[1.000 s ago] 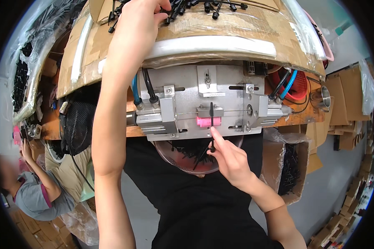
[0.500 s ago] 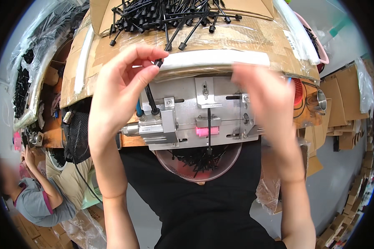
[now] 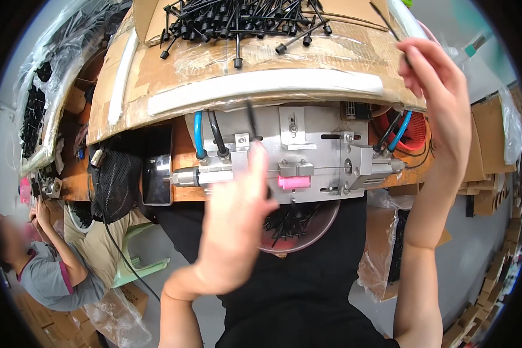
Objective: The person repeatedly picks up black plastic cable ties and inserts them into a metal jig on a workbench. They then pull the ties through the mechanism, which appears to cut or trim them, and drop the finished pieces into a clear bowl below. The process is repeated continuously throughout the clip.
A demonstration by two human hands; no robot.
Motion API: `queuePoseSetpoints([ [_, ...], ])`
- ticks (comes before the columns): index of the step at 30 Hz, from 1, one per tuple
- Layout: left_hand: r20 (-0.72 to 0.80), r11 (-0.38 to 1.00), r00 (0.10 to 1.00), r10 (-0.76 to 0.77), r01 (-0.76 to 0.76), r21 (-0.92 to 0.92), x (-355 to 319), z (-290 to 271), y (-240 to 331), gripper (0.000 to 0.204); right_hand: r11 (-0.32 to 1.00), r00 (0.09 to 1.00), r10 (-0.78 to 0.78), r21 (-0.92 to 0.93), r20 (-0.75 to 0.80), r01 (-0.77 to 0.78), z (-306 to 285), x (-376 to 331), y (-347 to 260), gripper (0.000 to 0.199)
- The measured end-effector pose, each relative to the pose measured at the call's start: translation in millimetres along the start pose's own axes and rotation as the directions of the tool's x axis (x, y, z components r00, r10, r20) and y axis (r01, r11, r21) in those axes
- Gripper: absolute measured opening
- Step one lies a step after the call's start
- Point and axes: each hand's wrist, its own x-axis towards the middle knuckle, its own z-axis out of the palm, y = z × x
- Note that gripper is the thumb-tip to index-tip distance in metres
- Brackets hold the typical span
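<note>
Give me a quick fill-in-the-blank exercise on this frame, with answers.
The wearer's hand nearest the picture's top is the ____ one.
The small cylinder on the metal fixture is coloured ____.
The heaped knob-ended rods are coloured ____.
At the fixture's left, the black hose runs beside a ____-coloured one.
Missing words: right; pink; black; blue.

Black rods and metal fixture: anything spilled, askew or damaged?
Nothing looks clearly damaged. The black rods on the cardboard lie jumbled, a few jutting from the pile toward the front, which looks untidy; the pink piece looks straight on the metal fixture.
</note>
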Motion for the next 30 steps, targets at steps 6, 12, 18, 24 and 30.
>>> queuePoseSetpoints([
  [6,0.274,0.986,0.96,-0.063,0.018,0.164,-37,63,24,0.07,0.941,0.981,-0.031,0.325,-0.192,0.093,5,-62,-13,0.026],
  [12,0.364,0.978,0.93,-0.05,-0.029,0.207,-31,63,21,0.072,0.948,0.951,-0.066,0.279,-0.301,0.153,13,-98,-10,0.021],
  [18,0.41,0.981,0.91,-0.061,-0.021,0.193,-27,53,20,0.073,0.979,0.96,-0.165,0.083,-0.227,0.188,54,-139,-5,0.025],
  [24,0.052,0.999,0.998,0.022,-0.023,0.028,62,22,5,0.047,0.983,0.993,-0.121,-0.138,-0.007,0.119,124,-184,9,0.057],
  [30,0.109,0.982,0.977,0.185,-0.189,0.023,156,37,-65,0.015,0.967,0.981,-0.183,-0.168,0.067,0.192,153,-182,27,0.066],
])
